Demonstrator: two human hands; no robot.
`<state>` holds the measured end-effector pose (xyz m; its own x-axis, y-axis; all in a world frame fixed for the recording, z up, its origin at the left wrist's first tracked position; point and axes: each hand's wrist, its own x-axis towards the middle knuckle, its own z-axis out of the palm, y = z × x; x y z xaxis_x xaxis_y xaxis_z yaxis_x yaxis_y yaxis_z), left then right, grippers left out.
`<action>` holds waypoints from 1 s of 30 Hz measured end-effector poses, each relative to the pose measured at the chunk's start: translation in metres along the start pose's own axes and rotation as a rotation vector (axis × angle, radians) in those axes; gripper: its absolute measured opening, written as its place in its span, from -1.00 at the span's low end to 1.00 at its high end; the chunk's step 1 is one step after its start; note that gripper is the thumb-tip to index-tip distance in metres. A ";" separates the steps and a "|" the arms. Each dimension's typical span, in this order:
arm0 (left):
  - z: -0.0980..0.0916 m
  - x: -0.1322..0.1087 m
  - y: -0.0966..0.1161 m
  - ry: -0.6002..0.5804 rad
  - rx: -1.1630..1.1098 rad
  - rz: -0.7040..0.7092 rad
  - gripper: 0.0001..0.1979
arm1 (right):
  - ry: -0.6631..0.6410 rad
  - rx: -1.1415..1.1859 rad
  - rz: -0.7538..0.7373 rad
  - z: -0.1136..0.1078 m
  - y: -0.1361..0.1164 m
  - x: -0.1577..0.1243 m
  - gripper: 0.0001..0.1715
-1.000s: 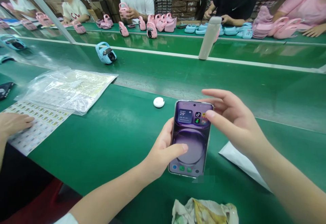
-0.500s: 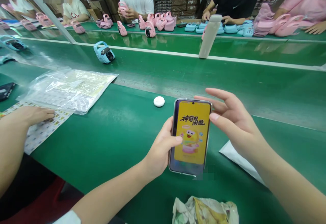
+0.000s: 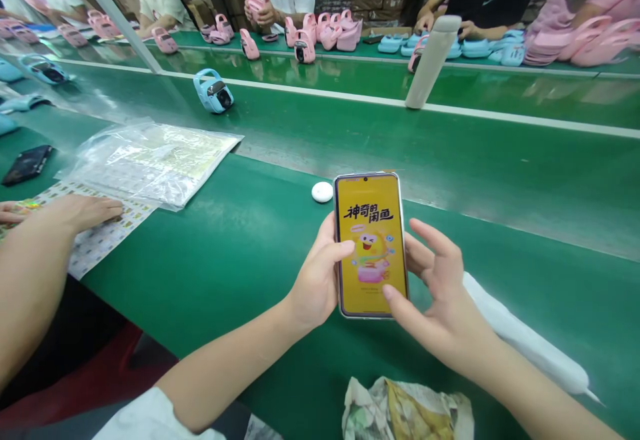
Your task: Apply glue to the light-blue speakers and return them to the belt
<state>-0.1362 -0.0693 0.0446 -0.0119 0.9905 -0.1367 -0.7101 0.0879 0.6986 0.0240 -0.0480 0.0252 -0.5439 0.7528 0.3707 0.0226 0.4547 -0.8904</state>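
Note:
A smartphone (image 3: 370,245) with a bright yellow screen is held upright over the green table. My left hand (image 3: 317,279) grips its left edge, thumb resting on the glass. My right hand (image 3: 440,300) sits at the phone's right side and lower corner, fingers curled round the back, thumb near the bottom of the screen. A small white round disc (image 3: 322,192) lies on the table just beyond the phone.
A neighbour's hand (image 3: 83,211) rests on a sticker sheet (image 3: 95,240) at left, beside a clear plastic bag (image 3: 150,163). A blue toy (image 3: 214,92) and a white bottle (image 3: 433,60) sit on the conveyor (image 3: 350,133). Crumpled paper (image 3: 407,413) lies near me; people handle pink toys (image 3: 320,33) opposite.
The screen went from a purple home screen to yellow. My right hand dropped from the phone's top right to its lower right side. The phone rose nearer the view.

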 end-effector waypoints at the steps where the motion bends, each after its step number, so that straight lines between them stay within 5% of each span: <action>1: 0.000 0.000 0.000 -0.002 0.004 -0.003 -0.60 | -0.008 -0.001 0.008 -0.002 0.000 0.001 -0.29; 7: -0.003 0.003 -0.004 -0.039 0.046 0.029 -0.62 | -0.044 -0.090 0.053 -0.010 0.000 -0.002 -0.76; 12: -0.004 0.002 -0.007 -0.045 0.077 0.022 -0.63 | 0.050 0.025 0.107 -0.008 0.005 -0.004 -0.33; 25: -0.007 0.002 -0.010 -0.041 0.068 -0.009 -0.64 | 0.036 -0.229 -0.004 -0.015 0.004 0.003 -0.63; 30: -0.007 0.002 -0.011 -0.043 0.063 0.001 -0.67 | 0.096 -0.148 0.057 -0.012 0.006 0.003 -0.32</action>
<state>-0.1338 -0.0693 0.0318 0.0185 0.9941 -0.1066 -0.6647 0.0919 0.7415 0.0327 -0.0376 0.0238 -0.4558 0.8182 0.3504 0.1781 0.4696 -0.8647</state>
